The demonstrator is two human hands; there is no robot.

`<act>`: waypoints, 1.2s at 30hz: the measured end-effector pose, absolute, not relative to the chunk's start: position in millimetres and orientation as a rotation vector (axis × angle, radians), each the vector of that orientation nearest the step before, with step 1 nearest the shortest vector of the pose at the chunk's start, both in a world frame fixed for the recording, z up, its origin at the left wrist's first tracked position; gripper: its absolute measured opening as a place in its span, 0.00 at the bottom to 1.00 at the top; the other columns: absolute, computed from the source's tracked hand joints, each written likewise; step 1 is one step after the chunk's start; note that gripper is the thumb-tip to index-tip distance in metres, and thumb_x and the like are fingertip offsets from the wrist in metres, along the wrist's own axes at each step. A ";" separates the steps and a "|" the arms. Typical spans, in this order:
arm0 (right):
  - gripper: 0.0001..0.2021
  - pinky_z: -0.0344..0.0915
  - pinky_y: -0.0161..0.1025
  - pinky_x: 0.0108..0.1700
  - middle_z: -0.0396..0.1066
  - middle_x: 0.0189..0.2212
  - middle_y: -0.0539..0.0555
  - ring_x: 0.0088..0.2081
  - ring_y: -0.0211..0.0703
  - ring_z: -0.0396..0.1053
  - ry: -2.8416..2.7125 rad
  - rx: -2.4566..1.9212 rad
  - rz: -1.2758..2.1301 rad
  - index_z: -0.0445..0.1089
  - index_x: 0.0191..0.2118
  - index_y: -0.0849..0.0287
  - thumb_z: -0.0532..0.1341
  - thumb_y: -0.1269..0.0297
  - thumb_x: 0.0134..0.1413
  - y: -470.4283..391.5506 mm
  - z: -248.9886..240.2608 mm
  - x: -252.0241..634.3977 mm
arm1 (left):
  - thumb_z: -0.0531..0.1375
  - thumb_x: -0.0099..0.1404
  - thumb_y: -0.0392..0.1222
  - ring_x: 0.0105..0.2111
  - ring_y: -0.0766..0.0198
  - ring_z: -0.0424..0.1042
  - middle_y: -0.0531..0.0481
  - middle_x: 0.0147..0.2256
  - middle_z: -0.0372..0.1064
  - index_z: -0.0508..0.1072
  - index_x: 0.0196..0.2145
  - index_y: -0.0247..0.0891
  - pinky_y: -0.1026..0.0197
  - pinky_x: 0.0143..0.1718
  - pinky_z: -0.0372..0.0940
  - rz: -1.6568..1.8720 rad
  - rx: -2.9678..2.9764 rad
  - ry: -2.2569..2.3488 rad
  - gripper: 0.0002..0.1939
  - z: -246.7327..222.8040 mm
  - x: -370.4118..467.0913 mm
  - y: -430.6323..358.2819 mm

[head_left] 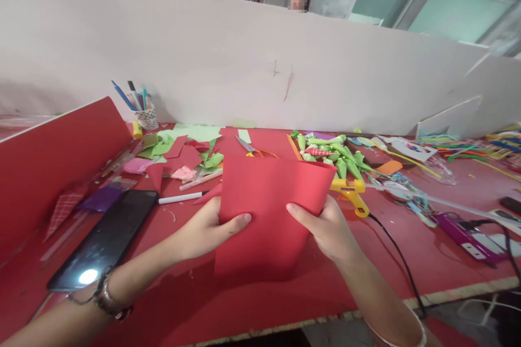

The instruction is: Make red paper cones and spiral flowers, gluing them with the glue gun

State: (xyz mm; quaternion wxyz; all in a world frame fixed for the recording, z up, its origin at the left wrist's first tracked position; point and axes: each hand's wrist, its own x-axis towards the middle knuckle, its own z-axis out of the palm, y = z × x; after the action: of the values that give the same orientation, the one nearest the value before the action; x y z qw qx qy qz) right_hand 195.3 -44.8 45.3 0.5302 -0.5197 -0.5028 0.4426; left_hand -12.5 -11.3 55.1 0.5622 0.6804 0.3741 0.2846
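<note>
A sheet of red paper [268,227] is held up between my two hands over the red table. Its right side curls back, so the top right edge is rounded. My left hand [215,227] grips the left edge, thumb flat on the front and fingers hidden behind. On the right edge my right hand [323,225] pinches the paper the same way. Behind the sheet lie scissors [246,145] with orange handles, partly covered by it. A yellow glue gun [350,190] rests just beyond my right hand. A white marker [180,198] lies left of the paper.
Green and red paper scraps [175,149] spread at the back left, near a pen cup [145,118]. A black phone [108,238] lies at left. Rolled green paper cones [340,152] pile up behind the glue gun. A purple power strip [468,238] with cables sits at right.
</note>
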 end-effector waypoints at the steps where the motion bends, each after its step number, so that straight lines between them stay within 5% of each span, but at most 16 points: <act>1: 0.11 0.67 0.40 0.35 0.73 0.33 0.54 0.34 0.46 0.70 -1.205 -1.244 1.051 0.70 0.34 0.57 0.63 0.59 0.43 -44.8 45.4 195.7 | 0.54 0.59 0.47 0.33 0.59 0.73 0.48 0.36 0.74 0.70 0.38 0.39 0.64 0.28 0.70 0.678 1.635 0.889 0.12 55.2 -12.3 -11.1; 23: 0.10 0.67 0.39 0.33 0.72 0.31 0.53 0.33 0.46 0.70 -1.170 -1.232 1.065 0.69 0.34 0.57 0.63 0.59 0.44 -43.5 44.8 195.9 | 0.55 0.59 0.47 0.33 0.59 0.74 0.49 0.36 0.74 0.70 0.38 0.40 0.63 0.28 0.70 0.688 1.518 0.832 0.12 55.2 -11.1 -10.2; 36: 0.12 0.65 0.38 0.29 0.67 0.21 0.50 0.25 0.41 0.65 -1.062 -1.227 1.073 0.69 0.32 0.58 0.63 0.56 0.42 -40.7 41.7 194.6 | 0.55 0.58 0.52 0.33 0.61 0.73 0.50 0.35 0.73 0.67 0.37 0.37 0.66 0.29 0.69 0.616 1.432 0.969 0.16 60.9 -8.9 -10.9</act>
State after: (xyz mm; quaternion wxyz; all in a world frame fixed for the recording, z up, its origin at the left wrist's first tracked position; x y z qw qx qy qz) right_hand 194.6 -40.7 41.7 0.5631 -0.5210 -0.4512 0.4559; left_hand -8.9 -10.9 60.9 0.6077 0.6195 0.4193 0.2666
